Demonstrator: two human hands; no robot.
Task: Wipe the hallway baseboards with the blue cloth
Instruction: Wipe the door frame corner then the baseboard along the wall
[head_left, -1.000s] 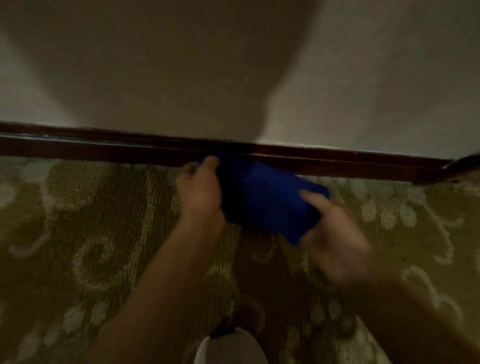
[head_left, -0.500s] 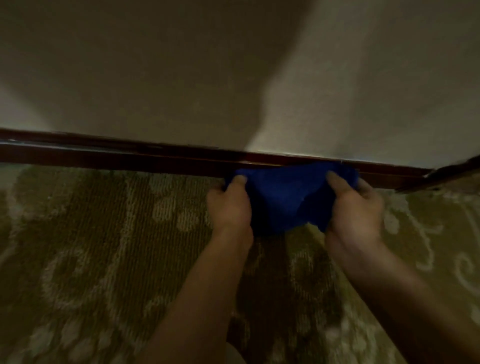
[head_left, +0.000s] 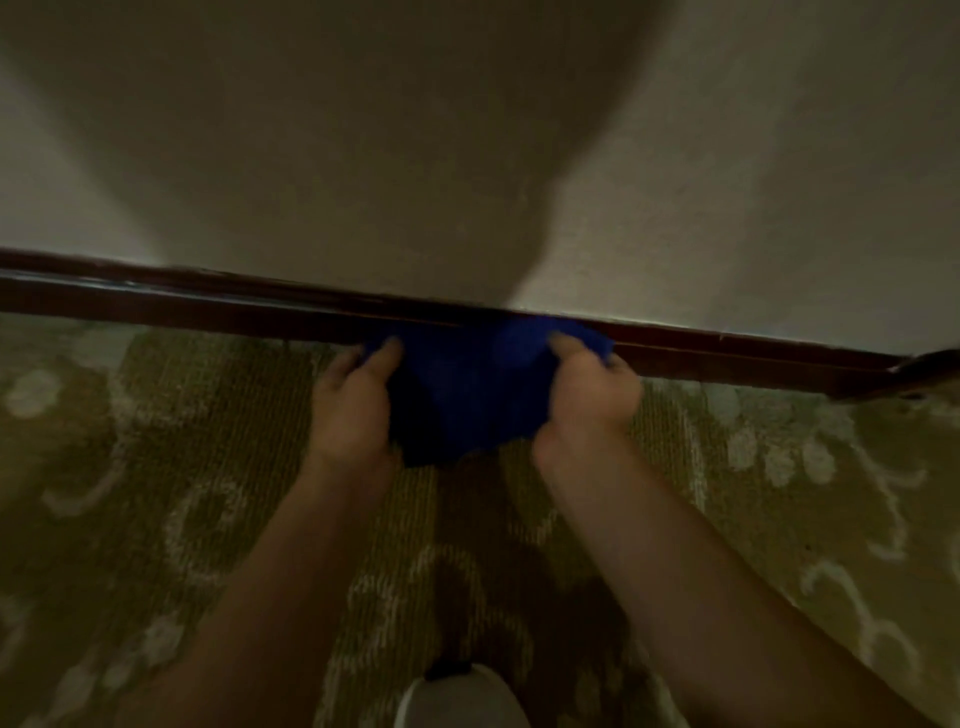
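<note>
We now hold the blue cloth (head_left: 467, 384) by both ends: our left hand (head_left: 353, 402) grips its left edge with thumb and fingers curled round the fabric, and our right hand (head_left: 584, 389) grips the right edge the same way. A second ago the right hand was only reaching in, blurred and loose, with the cloth bunched under the left hand; half a second ago it had taken its end, and since then the two hands have drawn a little further apart, so the cloth is stretched wider. Its upper edge lies against the dark wooden baseboard (head_left: 208, 306), covering the stretch between our hands, while the lower part sags in a point toward the patterned carpet (head_left: 156, 467).

We judge that the regrip is done and the cloth is set for a two-handed pass along the board. The cloth sits toward the right of the visible run, not far from where the baseboard meets another piece at an angle (head_left: 930, 371); the long stretch to the left shows a glossy highlight, but we cannot tell whether it has been wiped.

No containers are in view. Above the board stands the plain wall (head_left: 779, 182), crossed by our shadow, and a pale shoe tip (head_left: 457, 699) shows at the bottom edge.
</note>
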